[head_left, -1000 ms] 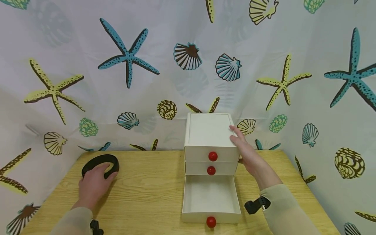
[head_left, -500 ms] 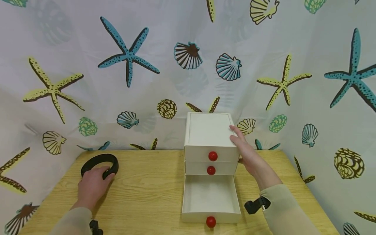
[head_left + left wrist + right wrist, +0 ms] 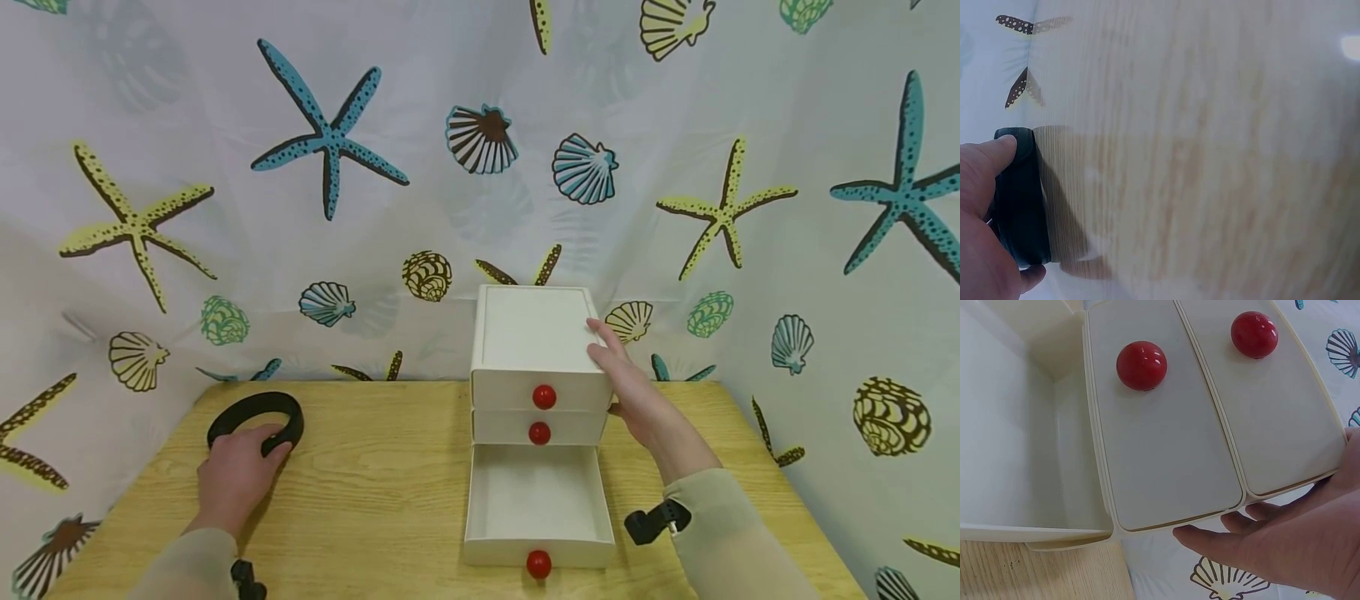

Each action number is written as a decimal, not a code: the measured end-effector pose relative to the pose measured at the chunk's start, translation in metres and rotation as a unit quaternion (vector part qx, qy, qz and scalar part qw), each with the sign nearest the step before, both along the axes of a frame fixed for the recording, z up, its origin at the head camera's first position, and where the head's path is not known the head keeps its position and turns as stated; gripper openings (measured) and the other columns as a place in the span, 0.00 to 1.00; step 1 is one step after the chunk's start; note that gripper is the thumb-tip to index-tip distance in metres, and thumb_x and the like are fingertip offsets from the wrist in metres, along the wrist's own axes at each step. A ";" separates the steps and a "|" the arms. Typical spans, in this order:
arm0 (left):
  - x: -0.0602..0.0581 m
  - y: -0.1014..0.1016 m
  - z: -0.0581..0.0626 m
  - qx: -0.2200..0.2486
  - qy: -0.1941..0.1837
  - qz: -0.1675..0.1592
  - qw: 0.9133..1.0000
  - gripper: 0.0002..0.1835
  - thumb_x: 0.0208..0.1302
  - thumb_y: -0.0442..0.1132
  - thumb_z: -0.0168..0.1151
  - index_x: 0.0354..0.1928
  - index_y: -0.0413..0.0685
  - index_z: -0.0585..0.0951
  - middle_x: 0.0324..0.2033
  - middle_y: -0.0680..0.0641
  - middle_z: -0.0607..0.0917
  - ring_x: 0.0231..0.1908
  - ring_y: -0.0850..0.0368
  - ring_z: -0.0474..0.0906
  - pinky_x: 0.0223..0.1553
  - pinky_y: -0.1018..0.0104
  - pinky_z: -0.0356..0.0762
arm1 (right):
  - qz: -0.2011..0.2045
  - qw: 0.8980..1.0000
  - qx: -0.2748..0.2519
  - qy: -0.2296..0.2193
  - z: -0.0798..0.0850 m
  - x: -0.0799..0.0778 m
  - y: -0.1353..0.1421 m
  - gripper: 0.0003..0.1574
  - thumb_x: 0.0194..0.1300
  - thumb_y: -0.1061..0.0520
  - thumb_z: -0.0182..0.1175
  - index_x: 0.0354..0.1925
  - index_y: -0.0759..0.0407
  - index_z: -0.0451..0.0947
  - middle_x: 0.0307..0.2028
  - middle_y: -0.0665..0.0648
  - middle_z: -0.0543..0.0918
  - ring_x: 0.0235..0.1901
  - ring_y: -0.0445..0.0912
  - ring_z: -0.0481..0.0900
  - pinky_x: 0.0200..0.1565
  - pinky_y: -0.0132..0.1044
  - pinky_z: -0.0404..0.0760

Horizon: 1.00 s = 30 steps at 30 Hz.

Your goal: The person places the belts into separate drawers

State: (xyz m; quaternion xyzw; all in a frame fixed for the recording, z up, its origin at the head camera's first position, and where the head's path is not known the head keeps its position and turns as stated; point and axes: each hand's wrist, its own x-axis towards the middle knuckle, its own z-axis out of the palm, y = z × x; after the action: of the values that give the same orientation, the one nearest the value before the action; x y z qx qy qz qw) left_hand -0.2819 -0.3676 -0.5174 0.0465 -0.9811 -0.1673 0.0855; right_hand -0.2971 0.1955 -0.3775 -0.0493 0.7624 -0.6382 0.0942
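Observation:
My left hand grips the near side of a black ring-shaped band on the left of the table. In the left wrist view, the thumb lies on one end of the band and a fingertip shows at the other. A white drawer box stands right of the middle, with red knobs on its drawers. Its bottom drawer is pulled out with nothing inside, while the two above are closed. Against the box's right side rests my right hand, two fingertips at the top edge. More fingers touch the side wall in the right wrist view.
The wooden table stretches between the band and the drawer box. Behind and on both sides hangs a white curtain printed with starfish and shells. The open drawer's red knob juts toward the near side.
My left hand has shifted very slightly to the left at the band. The right hand and the drawer box stay as they were.

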 end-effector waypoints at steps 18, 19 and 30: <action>0.007 0.007 0.008 0.017 0.026 -0.003 1.000 0.24 0.81 0.47 0.67 0.69 0.39 0.83 0.66 0.26 0.81 0.62 0.15 0.73 0.48 0.16 0.75 | 0.003 1.000 -0.001 0.000 0.003 0.001 0.000 0.42 0.89 0.36 0.41 0.90 0.26 0.38 0.89 0.56 0.29 0.85 0.67 0.35 0.74 0.83 0.50; 0.007 0.008 0.008 0.018 0.028 -0.003 0.999 0.24 0.81 0.47 0.66 0.69 0.39 0.83 0.66 0.26 0.81 0.62 0.16 0.73 0.49 0.16 0.75 | 0.003 1.000 -0.002 -0.001 0.002 0.001 0.000 0.42 0.89 0.36 0.41 0.90 0.26 0.38 0.89 0.56 0.29 0.85 0.67 0.35 0.74 0.83 0.49; 0.013 0.018 0.005 0.037 0.077 -0.023 0.996 0.23 0.81 0.46 0.67 0.68 0.38 0.84 0.63 0.26 0.84 0.62 0.17 0.75 0.52 0.20 0.77 | 0.003 1.000 -0.005 -0.002 0.000 0.000 -0.001 0.41 0.89 0.36 0.42 0.90 0.26 0.38 0.89 0.56 0.30 0.85 0.67 0.35 0.74 0.82 0.49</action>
State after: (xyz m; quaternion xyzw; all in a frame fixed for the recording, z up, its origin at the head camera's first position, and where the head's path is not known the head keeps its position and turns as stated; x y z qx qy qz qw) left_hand -0.2693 -0.3494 -0.5122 0.0139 -0.9656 -0.2082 0.1551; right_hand -0.2966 0.1946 -0.3770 -0.0514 0.7586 -0.6422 0.0974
